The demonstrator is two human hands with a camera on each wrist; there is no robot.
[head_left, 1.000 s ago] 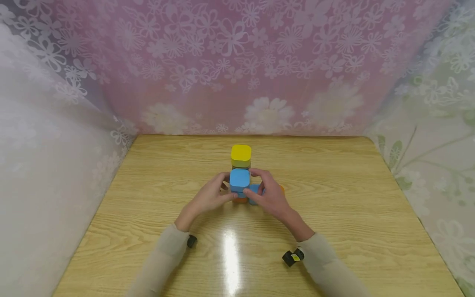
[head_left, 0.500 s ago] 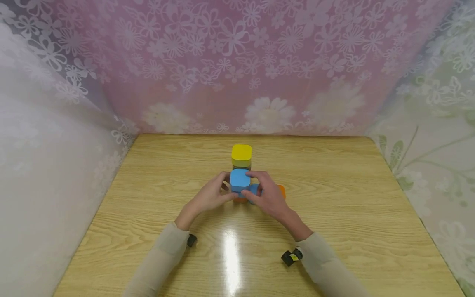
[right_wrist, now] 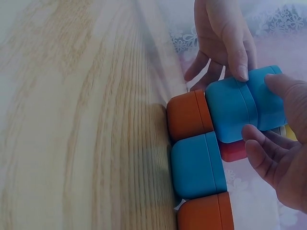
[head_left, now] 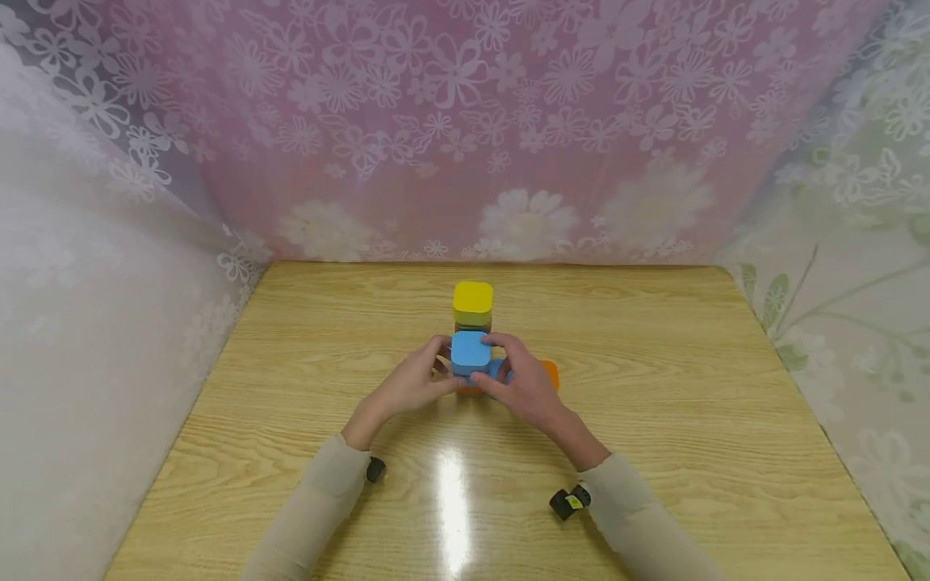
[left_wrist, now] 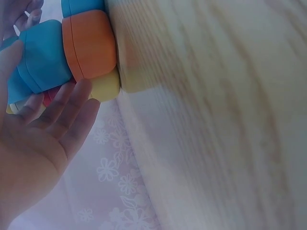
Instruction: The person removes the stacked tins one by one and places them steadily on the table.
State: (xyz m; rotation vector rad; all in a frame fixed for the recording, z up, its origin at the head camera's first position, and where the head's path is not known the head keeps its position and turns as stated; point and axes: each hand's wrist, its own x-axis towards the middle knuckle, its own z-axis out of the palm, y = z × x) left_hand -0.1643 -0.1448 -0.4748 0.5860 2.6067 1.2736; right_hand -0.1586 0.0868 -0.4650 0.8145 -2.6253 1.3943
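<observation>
Seen from the head, the upper blue block (head_left: 471, 349) sat between two hands near the middle of the wooden table (head_left: 341, 311). The right hand (head_left: 529, 383) pinched it, thumb on the near side, forefinger at the far right corner. The left hand (head_left: 412, 378) stood close about the left side of the column. A yellow block (head_left: 473, 297) capped a stack just behind, and an end orange block (head_left: 550, 374) peeked out past the right hand.

From the left wrist, the left hand's fingers lay loose and fairly straight, clasping nothing that I could make out. Their tips were near the orange base block (left_wrist: 91, 43) and the yellow foot block (left_wrist: 106, 88) behind it. The lower blue block (left_wrist: 45, 56) stood on that orange base.

From the right wrist, the upper blue block touched the lower one, slightly out of line with it. A middle blue block (right_wrist: 197, 165) stood between the two orange ones on the table, and a red block (right_wrist: 233, 151) showed behind.

I judged the step in hand to be seating the upper block squarely. The next move seemed to call for a slight nudge, then a gentle letting go.
</observation>
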